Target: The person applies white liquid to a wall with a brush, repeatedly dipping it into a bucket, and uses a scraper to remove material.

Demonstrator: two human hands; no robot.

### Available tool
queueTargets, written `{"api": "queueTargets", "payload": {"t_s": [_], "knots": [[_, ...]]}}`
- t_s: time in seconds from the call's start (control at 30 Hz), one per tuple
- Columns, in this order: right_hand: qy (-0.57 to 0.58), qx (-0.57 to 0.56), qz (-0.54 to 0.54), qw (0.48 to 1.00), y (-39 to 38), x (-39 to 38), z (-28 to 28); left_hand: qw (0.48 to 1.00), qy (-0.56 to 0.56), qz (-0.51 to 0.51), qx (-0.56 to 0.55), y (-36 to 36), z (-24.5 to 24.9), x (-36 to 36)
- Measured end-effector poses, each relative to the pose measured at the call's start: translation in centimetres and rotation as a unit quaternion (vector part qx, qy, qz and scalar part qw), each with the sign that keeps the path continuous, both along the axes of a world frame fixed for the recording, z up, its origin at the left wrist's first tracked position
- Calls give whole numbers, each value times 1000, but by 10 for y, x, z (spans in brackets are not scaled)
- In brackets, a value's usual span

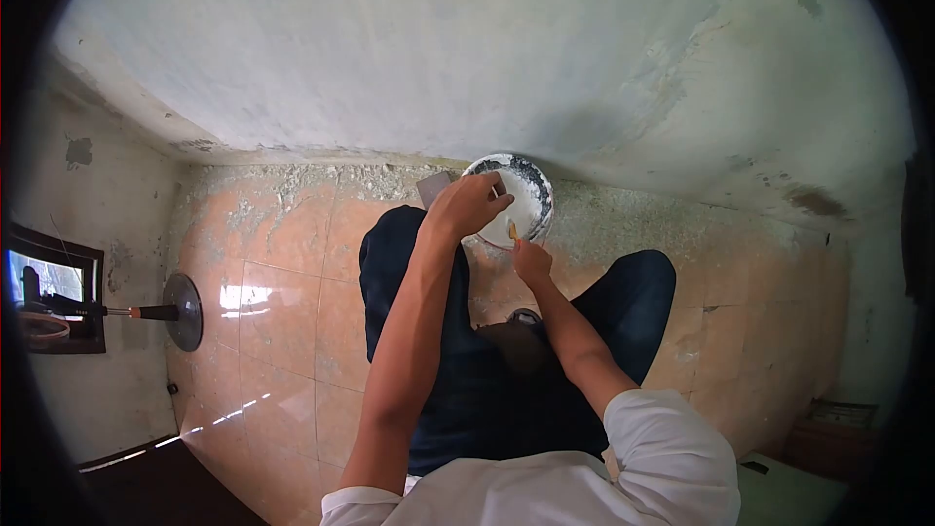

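A round bucket [549, 197] stands on the floor against the wall, its inner side smeared dark and white. White paste [526, 197] lies inside it. My left hand [472, 203] is over the bucket's left side, fingers curled inward above the paste; whatever they grip, if anything, I cannot make out. At the bucket's near edge, my right hand [532, 261] is closed around a small yellow-handled tool [512, 230], whose working end points into the bucket and looks coated white. Beside my left hand, a flat brown-grey block [433, 187] leans near the wall's foot.
The pale, patchy wall [390, 58] rises directly ahead. White flakes and dust [292, 185] cover the tiled floor [278, 302] along its base. To the left is a pedestal fan [183, 312]. My bent knees [633, 302] flank the bucket's near side. Dark furniture [836, 438] stands at lower right.
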State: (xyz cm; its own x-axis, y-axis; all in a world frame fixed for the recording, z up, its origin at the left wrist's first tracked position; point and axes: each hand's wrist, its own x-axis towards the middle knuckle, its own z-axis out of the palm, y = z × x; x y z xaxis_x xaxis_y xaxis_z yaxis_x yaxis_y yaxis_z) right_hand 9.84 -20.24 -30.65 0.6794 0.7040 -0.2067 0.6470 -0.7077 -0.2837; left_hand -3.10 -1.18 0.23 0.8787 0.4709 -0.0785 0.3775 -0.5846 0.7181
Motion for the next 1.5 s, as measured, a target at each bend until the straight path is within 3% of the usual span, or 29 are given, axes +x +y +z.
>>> {"api": "queueTargets", "payload": {"t_s": [0.23,0.33,0.53,0.8,1.13,1.43,1.5], "knots": [[2,-15,13,1000,-1,-1,0,1000,10,-2,-7,0,2,1],[-17,33,-9,999,1,-4,1,1000,13,-6,-11,1,2,1],[-12,4,38,999,-9,-5,-9,1000,19,-2,-9,0,2,2],[-40,57,-27,997,17,-3,23,1000,15,-3,-2,0,0,2],[23,-28,33,999,-6,-10,-5,1000,12,-16,-10,2,-2,6],[37,-32,10,999,-2,-6,6,999,30,11,-3,2,2,4],[10,20,-35,999,3,-8,11,999,38,32,11,3,4,3]]}}
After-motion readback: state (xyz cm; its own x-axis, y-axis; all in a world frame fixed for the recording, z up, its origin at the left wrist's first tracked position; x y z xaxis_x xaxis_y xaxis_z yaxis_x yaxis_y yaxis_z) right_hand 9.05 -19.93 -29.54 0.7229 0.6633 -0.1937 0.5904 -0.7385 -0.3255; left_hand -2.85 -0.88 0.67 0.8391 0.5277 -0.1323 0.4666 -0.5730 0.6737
